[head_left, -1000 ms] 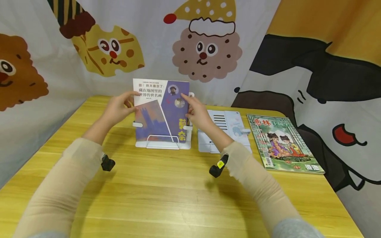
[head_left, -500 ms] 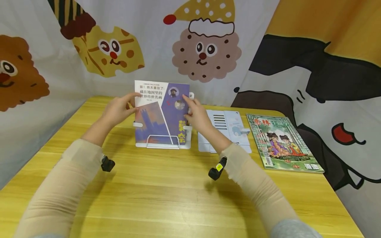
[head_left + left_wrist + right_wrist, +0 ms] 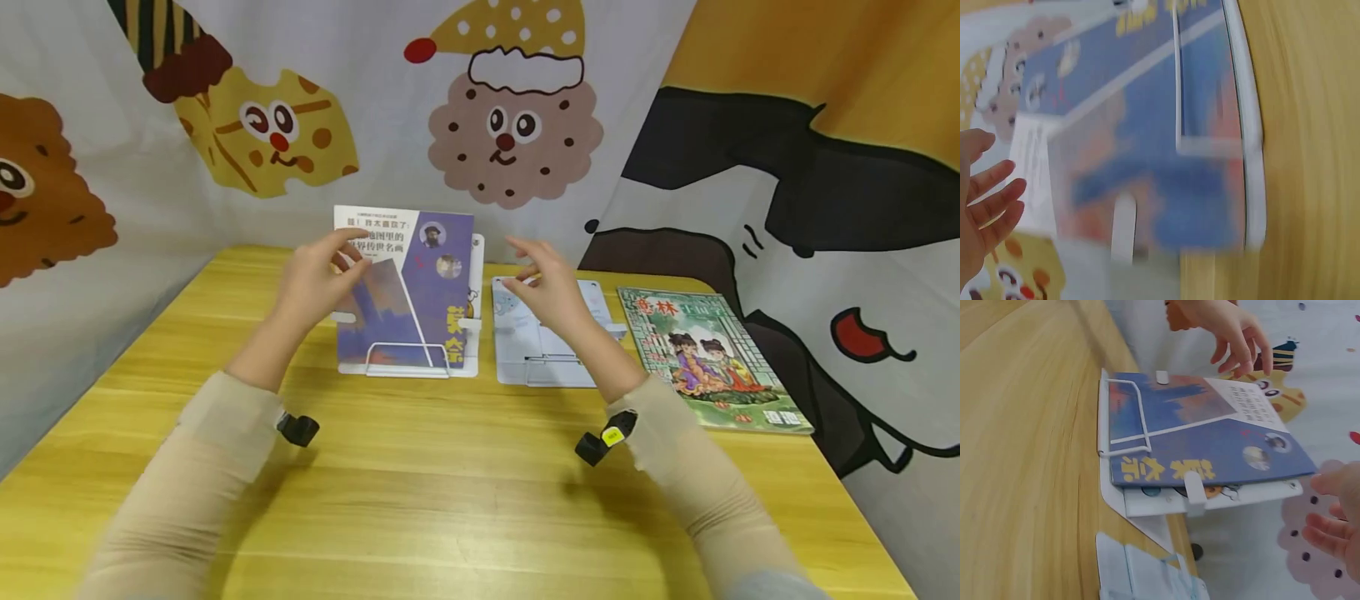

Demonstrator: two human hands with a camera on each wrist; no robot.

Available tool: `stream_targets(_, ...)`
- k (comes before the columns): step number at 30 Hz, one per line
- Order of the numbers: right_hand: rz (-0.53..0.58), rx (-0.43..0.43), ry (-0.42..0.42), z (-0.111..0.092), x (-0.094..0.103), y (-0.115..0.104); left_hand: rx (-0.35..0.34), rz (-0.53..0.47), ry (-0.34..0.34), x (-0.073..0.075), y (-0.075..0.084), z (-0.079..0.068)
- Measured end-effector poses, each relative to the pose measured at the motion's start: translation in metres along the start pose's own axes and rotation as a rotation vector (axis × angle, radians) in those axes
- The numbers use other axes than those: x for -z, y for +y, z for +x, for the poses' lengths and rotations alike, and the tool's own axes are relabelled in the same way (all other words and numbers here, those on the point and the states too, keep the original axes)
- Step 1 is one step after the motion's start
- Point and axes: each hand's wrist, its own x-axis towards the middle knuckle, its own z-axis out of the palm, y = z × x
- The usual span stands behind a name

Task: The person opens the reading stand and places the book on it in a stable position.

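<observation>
A purple and white book (image 3: 438,292) stands propped on a white bookstand (image 3: 472,350), behind its wire holder and between its small side clips. My left hand (image 3: 317,279) is in front of the book's left side in the head view, fingers loosely bent around nothing. In the left wrist view, its fingers (image 3: 999,203) show apart from the cover. To the right of the book, my right hand (image 3: 553,287) hovers over a pale blue bookstand (image 3: 517,333), holding nothing. The right wrist view shows its fingers (image 3: 1325,534) just off the book's top corner.
A green illustrated magazine (image 3: 712,367) lies flat on the wooden table (image 3: 450,500), to the right of the pale blue stand. Behind the table hangs a curtain (image 3: 390,100) printed with cartoon figures.
Both hands have let go of the book. The right hand has moved right, away from its edge; the left has shifted slightly right, in front of the cover. The book stays on its stand.
</observation>
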Motion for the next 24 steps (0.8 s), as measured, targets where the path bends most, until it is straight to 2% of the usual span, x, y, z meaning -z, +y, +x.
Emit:
stream_targets(4,0.007,-0.005,0.037,-0.016,0.015,0.004,-0.089,-0.141,0.056,-0.022,0.026,-0.006)
stream_targets(7,0.018,-0.033,0.062,-0.029,0.025,0.010,-0.136,-0.250,0.052,-0.044,0.044,-0.012)
stream_targets(10,0.006,-0.075,0.074,-0.041,0.031,0.021,-0.151,-0.344,0.016,-0.067,0.063,-0.018)
stream_targets(17,-0.019,-0.203,0.041,-0.075,0.043,0.054,-0.095,-0.437,-0.114,-0.116,0.098,-0.026)
stream_targets(21,-0.067,-0.273,0.008,-0.092,0.050,0.069,-0.003,-0.494,-0.223,-0.140,0.111,-0.028)
stream_targets(24,-0.069,-0.312,-0.020,-0.102,0.052,0.080,0.077,-0.513,-0.330,-0.157,0.116,-0.031)
